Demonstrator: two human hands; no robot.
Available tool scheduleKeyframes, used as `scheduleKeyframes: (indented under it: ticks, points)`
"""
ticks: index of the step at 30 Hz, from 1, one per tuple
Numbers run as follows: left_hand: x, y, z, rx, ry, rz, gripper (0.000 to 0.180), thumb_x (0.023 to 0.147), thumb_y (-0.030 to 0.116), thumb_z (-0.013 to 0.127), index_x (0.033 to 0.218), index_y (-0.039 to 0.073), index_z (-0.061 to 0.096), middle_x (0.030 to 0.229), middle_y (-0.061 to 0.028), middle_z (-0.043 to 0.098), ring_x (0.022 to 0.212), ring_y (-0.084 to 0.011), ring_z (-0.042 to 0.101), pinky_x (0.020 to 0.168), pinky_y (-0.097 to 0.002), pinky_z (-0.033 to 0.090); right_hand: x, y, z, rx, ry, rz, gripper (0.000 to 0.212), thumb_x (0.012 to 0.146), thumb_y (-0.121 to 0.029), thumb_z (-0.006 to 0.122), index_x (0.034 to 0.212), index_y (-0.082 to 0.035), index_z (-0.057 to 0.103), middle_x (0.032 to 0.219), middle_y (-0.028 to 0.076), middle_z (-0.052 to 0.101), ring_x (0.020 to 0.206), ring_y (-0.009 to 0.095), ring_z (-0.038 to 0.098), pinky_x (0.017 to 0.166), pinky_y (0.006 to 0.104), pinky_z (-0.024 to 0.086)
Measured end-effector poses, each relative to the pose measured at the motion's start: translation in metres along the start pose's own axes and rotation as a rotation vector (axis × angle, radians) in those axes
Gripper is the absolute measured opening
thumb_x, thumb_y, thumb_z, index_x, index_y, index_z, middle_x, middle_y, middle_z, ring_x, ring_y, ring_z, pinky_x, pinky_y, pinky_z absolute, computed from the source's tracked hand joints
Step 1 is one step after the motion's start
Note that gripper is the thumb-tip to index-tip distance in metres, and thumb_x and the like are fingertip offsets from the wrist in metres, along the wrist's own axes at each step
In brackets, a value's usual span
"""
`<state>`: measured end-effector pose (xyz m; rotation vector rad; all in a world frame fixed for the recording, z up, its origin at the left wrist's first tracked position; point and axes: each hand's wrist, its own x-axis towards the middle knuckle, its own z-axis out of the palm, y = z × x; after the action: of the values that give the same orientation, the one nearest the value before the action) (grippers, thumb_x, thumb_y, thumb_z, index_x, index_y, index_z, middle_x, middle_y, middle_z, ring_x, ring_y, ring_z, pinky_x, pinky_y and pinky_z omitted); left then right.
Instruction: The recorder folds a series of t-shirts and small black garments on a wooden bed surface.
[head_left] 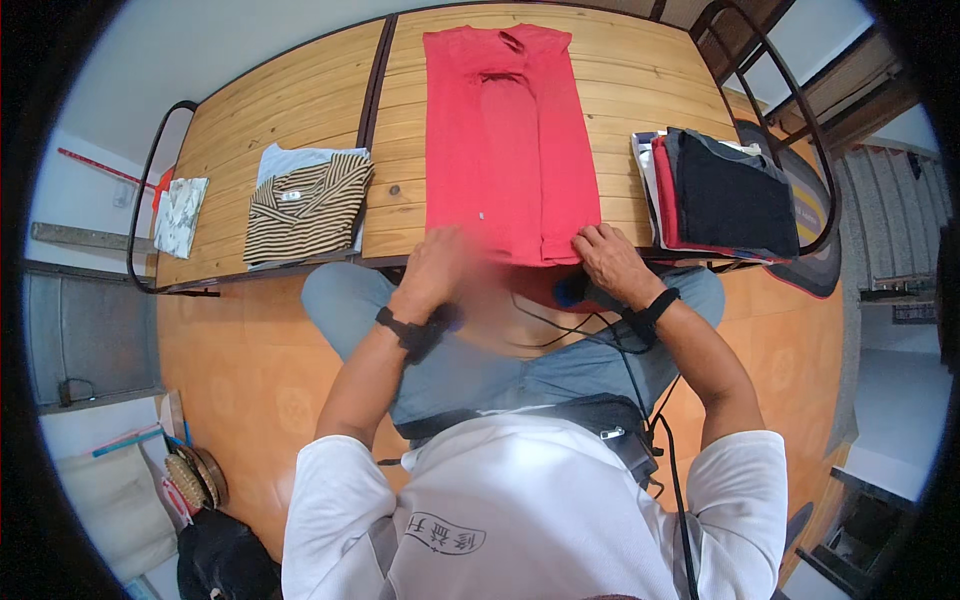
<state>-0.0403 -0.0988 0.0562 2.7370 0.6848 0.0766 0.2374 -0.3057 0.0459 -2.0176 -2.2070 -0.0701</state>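
Observation:
A red T-shirt [500, 130] lies lengthwise on the wooden tabletop, its sides folded inward and its collar at the far end. The hem comes to the table's near edge. At the near left corner my left hand [437, 268] is closed on the hem; a blurred patch covers part of its fingers. My right hand [612, 262] has its curled fingers on the near right corner, closed on the cloth there. A dark band circles each wrist.
Left of the red shirt lie a striped folded shirt [305, 213] on light-blue cloth and a pale patterned folded cloth [181, 217]. A stack topped by a black folded garment [735, 195] sits at right. Metal rails [825, 130] bound the table's ends. Black cables [672, 480] hang over my lap.

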Motion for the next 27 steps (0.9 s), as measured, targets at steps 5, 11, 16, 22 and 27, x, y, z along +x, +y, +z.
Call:
scheduleKeyframes:
  ticks: [5, 11, 16, 22, 27]
  points:
    - [-0.004, 0.001, -0.023, -0.123, -0.004, 0.063, 0.028, 0.088, 0.008, 0.059, 0.115, -0.003, 0.061, 0.119, -0.0249, 0.062, 0.114, -0.0433, 0.057, 0.094, -0.0492, 0.049, 0.003, 0.000, -0.016, 0.047, -0.037, 0.045, 0.015, 0.087, -0.015, 0.062, 0.098, -0.005, 0.060, 0.093, 0.014, 0.061, 0.091, 0.035, 0.062, 0.082, 0.0455, 0.051]
    - [-0.011, 0.006, -0.059, -0.122, -0.272, 0.065, 0.023, 0.088, 0.011, 0.058, 0.108, -0.002, 0.059, 0.097, -0.0268, 0.066, 0.098, -0.0459, 0.064, 0.084, -0.0532, 0.050, 0.009, 0.000, -0.053, 0.298, -0.325, 0.060, 0.018, 0.088, -0.014, 0.060, 0.098, 0.002, 0.060, 0.092, 0.023, 0.066, 0.089, 0.044, 0.066, 0.081, 0.0532, 0.052]
    - [-0.012, 0.017, -0.100, -0.308, -0.319, 0.148, 0.023, 0.089, 0.012, 0.056, 0.107, -0.002, 0.059, 0.092, -0.0270, 0.066, 0.092, -0.0458, 0.064, 0.080, -0.0502, 0.050, 0.017, 0.013, -0.083, 0.523, -0.562, 0.056, 0.027, 0.085, -0.017, 0.060, 0.100, 0.005, 0.064, 0.096, 0.030, 0.067, 0.096, 0.048, 0.065, 0.086, 0.0520, 0.051]
    - [0.038, -0.023, -0.121, -0.501, -0.666, 0.075, 0.033, 0.089, 0.015, 0.056, 0.117, -0.002, 0.059, 0.090, -0.0209, 0.067, 0.085, -0.0291, 0.066, 0.077, -0.0413, 0.052, 0.066, 0.041, -0.108, 0.572, -0.713, 0.091, 0.039, 0.085, -0.016, 0.058, 0.116, 0.006, 0.064, 0.102, 0.031, 0.067, 0.098, 0.046, 0.066, 0.088, 0.0454, 0.052]
    - [0.115, -0.089, -0.100, -0.488, -0.266, 0.106, 0.039, 0.092, 0.020, 0.058, 0.122, -0.004, 0.059, 0.099, -0.0124, 0.070, 0.087, -0.0218, 0.064, 0.078, -0.0347, 0.053, 0.131, 0.096, -0.079, 0.646, -0.593, 0.275, 0.036, 0.084, -0.016, 0.058, 0.113, 0.004, 0.064, 0.105, 0.025, 0.070, 0.102, 0.042, 0.066, 0.088, 0.0440, 0.051]
